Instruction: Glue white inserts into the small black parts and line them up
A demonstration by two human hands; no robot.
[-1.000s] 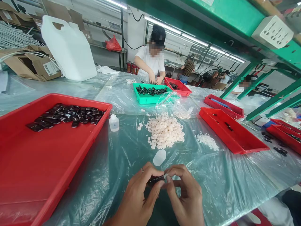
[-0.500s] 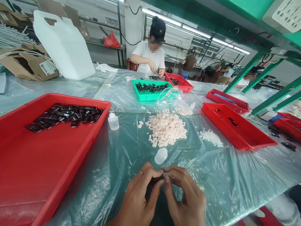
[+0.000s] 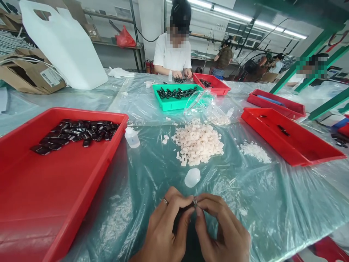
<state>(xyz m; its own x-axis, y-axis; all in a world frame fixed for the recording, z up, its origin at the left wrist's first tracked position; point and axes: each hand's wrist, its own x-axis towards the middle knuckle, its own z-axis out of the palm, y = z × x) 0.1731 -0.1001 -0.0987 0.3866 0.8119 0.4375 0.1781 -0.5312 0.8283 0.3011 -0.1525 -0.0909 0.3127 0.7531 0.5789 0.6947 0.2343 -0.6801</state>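
Note:
My left hand (image 3: 163, 229) and my right hand (image 3: 223, 233) meet at the bottom centre, fingertips pinched together on a small black part (image 3: 188, 209) with a pale bit at its tip. A ring shows on my left hand. Just beyond the fingers lies a translucent white cap (image 3: 192, 177). Farther out sits a pile of small pale pink pieces (image 3: 200, 143), with a smaller heap of white pieces (image 3: 255, 151) to its right. A big red tray (image 3: 54, 189) at my left holds several black parts (image 3: 76, 134).
A small white bottle (image 3: 132, 137) stands by the red tray's corner. Another red tray (image 3: 294, 145) lies at right. A green tray (image 3: 174, 103) of black parts, a clear bag (image 3: 204, 105), a white jug (image 3: 62, 47) and a cardboard box (image 3: 27, 72) are farther off. A person in white (image 3: 173, 54) works opposite.
My hands stay pinched on the small part and shift slightly lower and right in view. The view has tilted, so the table's objects sit a little higher and rightward.

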